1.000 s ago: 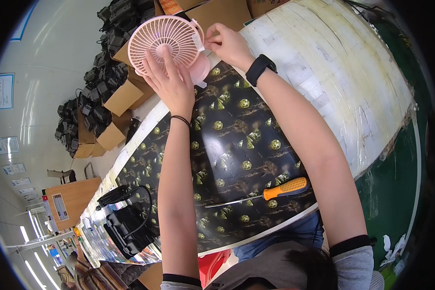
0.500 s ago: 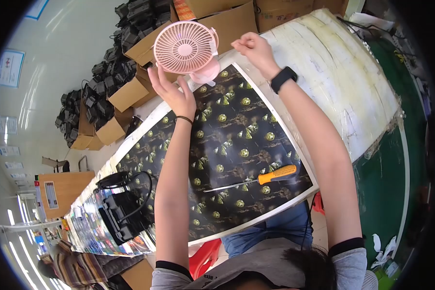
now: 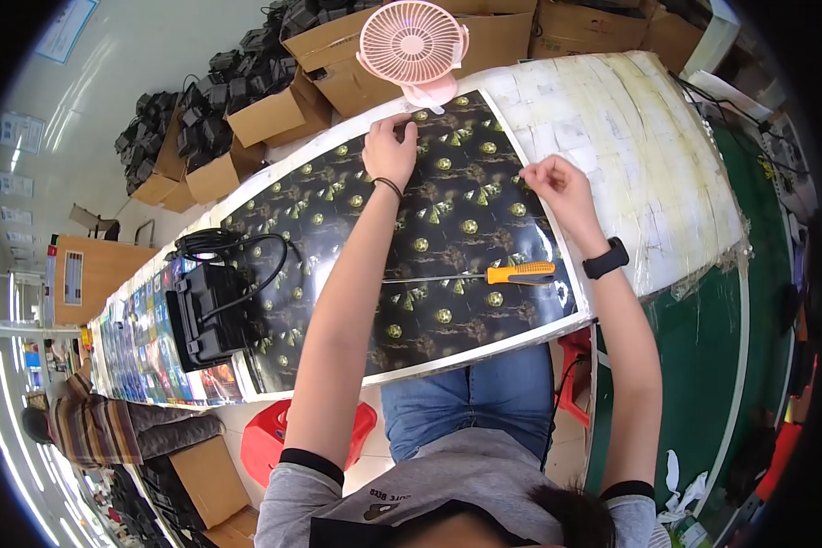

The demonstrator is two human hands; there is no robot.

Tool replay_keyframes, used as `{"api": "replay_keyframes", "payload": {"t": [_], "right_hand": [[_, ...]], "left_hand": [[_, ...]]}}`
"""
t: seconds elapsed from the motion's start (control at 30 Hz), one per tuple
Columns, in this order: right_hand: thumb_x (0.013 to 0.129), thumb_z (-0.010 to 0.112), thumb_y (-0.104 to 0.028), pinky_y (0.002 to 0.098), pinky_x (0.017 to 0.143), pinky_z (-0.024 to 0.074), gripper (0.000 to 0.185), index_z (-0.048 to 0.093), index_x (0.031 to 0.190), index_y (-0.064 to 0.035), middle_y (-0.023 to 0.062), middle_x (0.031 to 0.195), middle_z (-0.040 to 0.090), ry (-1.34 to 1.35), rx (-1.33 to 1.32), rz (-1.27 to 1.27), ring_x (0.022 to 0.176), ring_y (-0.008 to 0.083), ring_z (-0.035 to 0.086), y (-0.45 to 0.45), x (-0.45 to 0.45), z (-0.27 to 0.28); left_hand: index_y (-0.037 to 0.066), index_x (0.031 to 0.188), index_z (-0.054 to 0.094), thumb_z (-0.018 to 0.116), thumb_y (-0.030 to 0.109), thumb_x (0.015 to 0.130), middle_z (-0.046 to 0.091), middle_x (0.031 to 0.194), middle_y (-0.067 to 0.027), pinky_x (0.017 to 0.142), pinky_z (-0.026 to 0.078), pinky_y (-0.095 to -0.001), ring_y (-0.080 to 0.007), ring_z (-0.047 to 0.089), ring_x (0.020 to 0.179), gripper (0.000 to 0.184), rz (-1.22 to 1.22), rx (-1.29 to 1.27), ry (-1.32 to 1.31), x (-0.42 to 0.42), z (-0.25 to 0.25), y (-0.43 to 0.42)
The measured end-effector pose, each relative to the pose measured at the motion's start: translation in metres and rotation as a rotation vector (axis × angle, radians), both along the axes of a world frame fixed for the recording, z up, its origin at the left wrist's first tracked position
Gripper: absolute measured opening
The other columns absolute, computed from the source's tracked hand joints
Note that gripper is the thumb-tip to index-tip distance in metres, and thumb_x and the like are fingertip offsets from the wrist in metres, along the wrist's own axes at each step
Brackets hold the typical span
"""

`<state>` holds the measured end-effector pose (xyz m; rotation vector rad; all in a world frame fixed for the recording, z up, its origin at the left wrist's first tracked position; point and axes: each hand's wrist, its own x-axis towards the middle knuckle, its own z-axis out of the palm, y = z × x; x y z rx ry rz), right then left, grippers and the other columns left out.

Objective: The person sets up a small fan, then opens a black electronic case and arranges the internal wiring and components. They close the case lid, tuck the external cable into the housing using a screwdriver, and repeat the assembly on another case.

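My left hand, with a dark band at the wrist, is over the black patterned sheet near its far edge, thumb and fingers apart and nothing seen in them. Just beyond it a pink clip fan stands upright at the table's back edge, apart from the hand. By the sheet's right border, my right hand, wearing a black watch, is closed with thumb and fingertips together; whatever they may hold is too small to make out. A screwdriver with a yellow-orange handle lies across the sheet, nearest to my body.
On the table's left side sits a black device with a coiled cable. Cardboard boxes and piles of black devices stand behind the table. A red stool is below the near edge. Another person is at far left.
My left hand has come away from the fan and down to the sheet. My right hand has moved lower, to the sheet's right border. The whole view has shifted.
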<state>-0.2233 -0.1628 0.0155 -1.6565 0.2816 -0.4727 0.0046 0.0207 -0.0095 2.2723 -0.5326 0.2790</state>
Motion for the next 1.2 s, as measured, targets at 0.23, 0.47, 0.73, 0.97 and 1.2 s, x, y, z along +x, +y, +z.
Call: {"api": "replay_keyframes", "payload": {"t": [0.23, 0.47, 0.73, 0.97, 1.2], "right_hand": [[0.089, 0.061, 0.004, 0.0222, 0.071, 0.0522, 0.011, 0.056, 0.082, -0.0028, 0.0076, 0.092, 0.072, 0.020, -0.103, 0.002, 0.084, 0.0098, 0.067, 0.007, -0.002, -0.007], [0.086, 0.060, 0.005, 0.0214, 0.058, 0.0477, 0.008, 0.059, 0.081, -0.0022, 0.0043, 0.088, 0.072, 0.009, -0.276, -0.082, 0.072, 0.0096, 0.065, 0.015, 0.002, 0.006], [0.085, 0.059, 0.007, 0.0213, 0.058, 0.0479, 0.009, 0.058, 0.083, -0.0017, 0.0044, 0.090, 0.072, 0.027, -0.288, -0.051, 0.070, 0.0086, 0.063, 0.016, 0.000, 0.006], [0.082, 0.059, 0.010, 0.0200, 0.059, 0.0471, 0.012, 0.057, 0.081, -0.0016, 0.0047, 0.091, 0.072, 0.045, -0.282, -0.051, 0.070, 0.0073, 0.062, 0.017, 0.001, 0.007], [0.085, 0.060, 0.008, 0.0201, 0.058, 0.0469, 0.010, 0.057, 0.081, -0.0015, 0.0048, 0.091, 0.072, 0.046, -0.297, -0.040, 0.070, 0.0076, 0.063, 0.017, 0.000, 0.007]], "left_hand": [[0.026, 0.103, 0.075, 0.060, 0.035, 0.090, 0.066, 0.100, -0.0010, 0.089, 0.043, -0.0406, -0.0215, 0.061, 0.102, 0.022, 0.117, 0.018, 0.125, 0.003, 0.009, -0.008], [0.028, 0.107, 0.075, 0.058, 0.046, 0.091, 0.058, 0.117, -0.0048, 0.097, 0.039, -0.0429, -0.0246, 0.054, 0.113, 0.030, 0.286, 0.069, 0.126, 0.023, 0.015, -0.032], [0.023, 0.100, 0.076, 0.066, 0.053, 0.084, 0.056, 0.119, -0.0040, 0.098, 0.036, -0.0436, -0.0260, 0.051, 0.116, 0.036, 0.047, 0.118, 0.065, 0.054, 0.005, -0.041], [0.015, 0.090, 0.074, 0.067, 0.052, 0.083, 0.061, 0.116, -0.0021, 0.095, 0.037, -0.0435, -0.0260, 0.054, 0.113, 0.038, 0.001, -0.011, 0.053, 0.056, -0.001, -0.038], [0.008, 0.085, 0.072, 0.065, 0.047, 0.087, 0.066, 0.110, -0.0065, 0.090, 0.043, -0.0402, -0.0285, 0.061, 0.103, 0.039, -0.114, -0.181, 0.140, 0.061, -0.007, -0.030]]}}
